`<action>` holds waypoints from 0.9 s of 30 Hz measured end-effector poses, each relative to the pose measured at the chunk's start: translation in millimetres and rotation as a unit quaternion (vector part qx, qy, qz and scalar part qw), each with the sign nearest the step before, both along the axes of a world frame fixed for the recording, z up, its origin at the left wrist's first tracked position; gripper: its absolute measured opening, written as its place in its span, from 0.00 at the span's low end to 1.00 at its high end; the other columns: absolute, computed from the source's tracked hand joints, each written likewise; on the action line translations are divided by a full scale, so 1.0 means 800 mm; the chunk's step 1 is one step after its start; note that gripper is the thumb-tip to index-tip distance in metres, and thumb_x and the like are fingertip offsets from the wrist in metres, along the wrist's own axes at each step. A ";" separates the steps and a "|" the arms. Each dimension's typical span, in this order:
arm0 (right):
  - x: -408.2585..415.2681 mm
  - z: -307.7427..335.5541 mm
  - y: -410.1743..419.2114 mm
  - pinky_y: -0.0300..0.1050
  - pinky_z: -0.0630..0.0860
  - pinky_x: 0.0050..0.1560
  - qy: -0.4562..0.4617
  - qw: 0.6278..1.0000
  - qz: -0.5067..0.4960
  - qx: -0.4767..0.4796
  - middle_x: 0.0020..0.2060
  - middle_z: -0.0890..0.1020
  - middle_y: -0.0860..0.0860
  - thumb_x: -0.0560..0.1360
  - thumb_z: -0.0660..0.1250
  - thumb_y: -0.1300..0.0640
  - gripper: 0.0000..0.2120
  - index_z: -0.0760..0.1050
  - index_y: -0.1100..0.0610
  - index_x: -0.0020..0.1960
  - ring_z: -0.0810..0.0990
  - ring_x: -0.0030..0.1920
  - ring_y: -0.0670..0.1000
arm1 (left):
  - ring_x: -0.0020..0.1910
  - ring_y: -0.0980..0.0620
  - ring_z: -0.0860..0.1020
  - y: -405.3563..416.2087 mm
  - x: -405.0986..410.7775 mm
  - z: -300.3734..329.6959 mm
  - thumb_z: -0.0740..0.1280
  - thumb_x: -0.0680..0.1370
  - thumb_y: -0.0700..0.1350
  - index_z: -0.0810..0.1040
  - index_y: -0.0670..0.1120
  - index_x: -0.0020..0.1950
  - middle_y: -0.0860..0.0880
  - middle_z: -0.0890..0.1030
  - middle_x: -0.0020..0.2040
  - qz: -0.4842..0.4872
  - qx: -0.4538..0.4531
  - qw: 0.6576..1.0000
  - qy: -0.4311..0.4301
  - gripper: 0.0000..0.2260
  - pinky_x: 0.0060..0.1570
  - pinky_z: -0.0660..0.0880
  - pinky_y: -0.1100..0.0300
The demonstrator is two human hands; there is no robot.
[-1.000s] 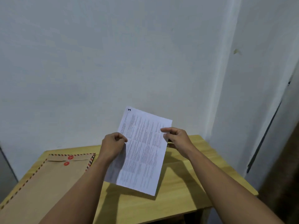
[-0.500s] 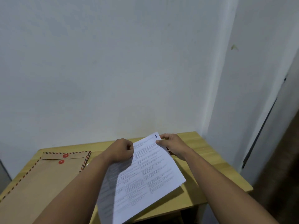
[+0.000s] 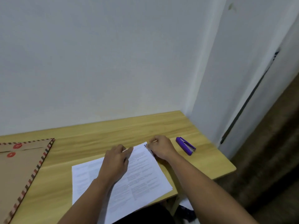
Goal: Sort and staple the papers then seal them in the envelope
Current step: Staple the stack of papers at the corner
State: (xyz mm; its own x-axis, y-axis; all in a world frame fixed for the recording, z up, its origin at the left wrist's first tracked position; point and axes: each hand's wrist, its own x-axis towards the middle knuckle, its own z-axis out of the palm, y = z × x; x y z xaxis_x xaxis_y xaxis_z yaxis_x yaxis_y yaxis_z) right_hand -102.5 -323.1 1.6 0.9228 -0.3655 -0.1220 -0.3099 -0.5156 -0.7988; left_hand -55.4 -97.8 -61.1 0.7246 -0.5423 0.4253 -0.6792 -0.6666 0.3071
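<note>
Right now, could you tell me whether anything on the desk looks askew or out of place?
Yes: the papers lie skewed across the table, their near corner overhanging its front edge. The envelope and purple stapler lie flat, undamaged.

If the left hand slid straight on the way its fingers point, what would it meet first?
Probably the right hand, which pinches the papers' far corner. The left hand rests on the sheets, fingers aimed up-right toward it. Depth is unclear; it might pass onto bare table.
</note>
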 end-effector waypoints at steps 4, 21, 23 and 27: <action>0.011 0.026 -0.069 0.48 0.80 0.55 0.045 0.976 -0.045 -0.208 0.54 0.85 0.49 0.71 0.71 0.44 0.15 0.80 0.47 0.56 0.82 0.57 0.55 | 0.40 0.46 0.72 -0.009 0.021 -0.005 0.63 0.74 0.40 0.79 0.50 0.69 0.51 0.75 0.45 -0.010 0.006 1.000 0.000 0.24 0.39 0.71 0.53; 0.015 0.060 -0.114 0.52 0.85 0.45 0.155 0.957 -0.041 0.241 0.46 0.85 0.58 0.74 0.78 0.59 0.15 0.81 0.62 0.57 0.85 0.41 0.56 | 0.45 0.48 0.74 -0.010 0.024 -0.003 0.66 0.75 0.62 0.79 0.52 0.68 0.52 0.75 0.47 0.005 0.012 1.000 0.004 0.24 0.45 0.74 0.50; 0.015 0.054 -0.109 0.48 0.83 0.43 0.142 0.950 -0.040 0.277 0.41 0.84 0.55 0.72 0.80 0.54 0.14 0.81 0.57 0.53 0.83 0.37 0.52 | 0.45 0.48 0.74 -0.010 0.022 -0.002 0.66 0.75 0.61 0.79 0.53 0.68 0.53 0.75 0.47 0.006 0.011 1.000 0.002 0.24 0.46 0.74 0.50; 0.014 0.037 -0.103 0.41 0.78 0.32 0.136 0.929 -0.069 0.338 0.35 0.78 0.53 0.74 0.78 0.47 0.21 0.81 0.58 0.60 0.76 0.32 0.48 | 0.46 0.48 0.74 -0.010 0.021 -0.004 0.67 0.75 0.61 0.79 0.52 0.68 0.52 0.76 0.48 0.005 0.004 1.000 -0.002 0.23 0.46 0.74 0.49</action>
State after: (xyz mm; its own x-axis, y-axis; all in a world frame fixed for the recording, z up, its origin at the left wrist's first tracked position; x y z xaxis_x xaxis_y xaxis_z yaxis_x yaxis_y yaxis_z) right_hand -91.0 -405.6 31.1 0.7746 -0.2326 -0.5881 -0.5730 0.1354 -0.8083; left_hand -38.2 -105.8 -64.2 0.7277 -0.5391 0.4240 -0.6743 -0.6754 0.2985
